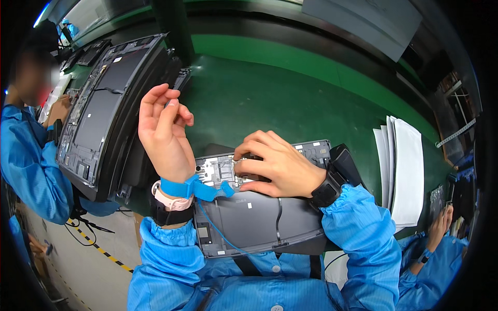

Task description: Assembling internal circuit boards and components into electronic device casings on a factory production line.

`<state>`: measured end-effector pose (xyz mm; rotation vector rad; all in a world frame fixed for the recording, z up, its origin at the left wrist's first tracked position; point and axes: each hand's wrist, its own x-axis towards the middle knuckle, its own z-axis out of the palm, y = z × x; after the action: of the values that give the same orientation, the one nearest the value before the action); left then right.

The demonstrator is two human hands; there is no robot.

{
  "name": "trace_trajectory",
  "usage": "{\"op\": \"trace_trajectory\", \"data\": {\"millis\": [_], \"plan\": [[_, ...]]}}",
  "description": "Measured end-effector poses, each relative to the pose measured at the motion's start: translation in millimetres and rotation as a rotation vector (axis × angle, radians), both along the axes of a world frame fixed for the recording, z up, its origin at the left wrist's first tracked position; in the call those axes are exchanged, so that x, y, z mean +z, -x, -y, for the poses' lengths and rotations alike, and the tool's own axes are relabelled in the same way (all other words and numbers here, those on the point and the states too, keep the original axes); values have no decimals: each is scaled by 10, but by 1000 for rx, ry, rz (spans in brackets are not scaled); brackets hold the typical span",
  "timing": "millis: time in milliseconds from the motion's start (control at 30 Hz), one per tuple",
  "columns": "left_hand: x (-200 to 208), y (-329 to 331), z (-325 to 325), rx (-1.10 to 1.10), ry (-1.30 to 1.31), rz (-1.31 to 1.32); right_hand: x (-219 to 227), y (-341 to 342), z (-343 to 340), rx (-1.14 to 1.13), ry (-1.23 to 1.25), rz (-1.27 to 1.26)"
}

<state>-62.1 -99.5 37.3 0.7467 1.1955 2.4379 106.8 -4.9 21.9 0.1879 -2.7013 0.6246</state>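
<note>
An opened laptop base (249,215), dark grey with bare metal parts and circuitry along its far side, lies in front of me. My right hand (277,163) is over the circuitry, fingers bent down and thumb along the nearer side. Something dark shows under its palm, but the fingertips hide what they grip. Raised above the left end of the base, my left hand (168,124) has its fingers curled toward the thumb; anything between them is too small to make out. A blue wrist strap (189,187) circles my left wrist, its thin blue cord crossing the base.
Several similar laptop bases (111,98) stand stacked and tilted at the left. White sheets or sleeves (404,171) stand at the right of the green tabletop (249,98). A person in blue (31,160) works at the left; another person's hand (440,223) shows at the right.
</note>
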Motion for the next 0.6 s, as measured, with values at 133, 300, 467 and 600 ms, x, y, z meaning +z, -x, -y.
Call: {"op": "trace_trajectory", "data": {"millis": [133,300,467,600], "plan": [[-56,8,3,-8,-8,5,271,-163,-16,-134,50,-273],[-1,-35,1,1,-1,15,466,-929,109,-723,316,-210],[-15,-83,-17,-9,17,38,232,-1610,158,-1015,998,190],[-35,-99,-8,-15,38,46,316,-1560,279,-906,1608,269]]}}
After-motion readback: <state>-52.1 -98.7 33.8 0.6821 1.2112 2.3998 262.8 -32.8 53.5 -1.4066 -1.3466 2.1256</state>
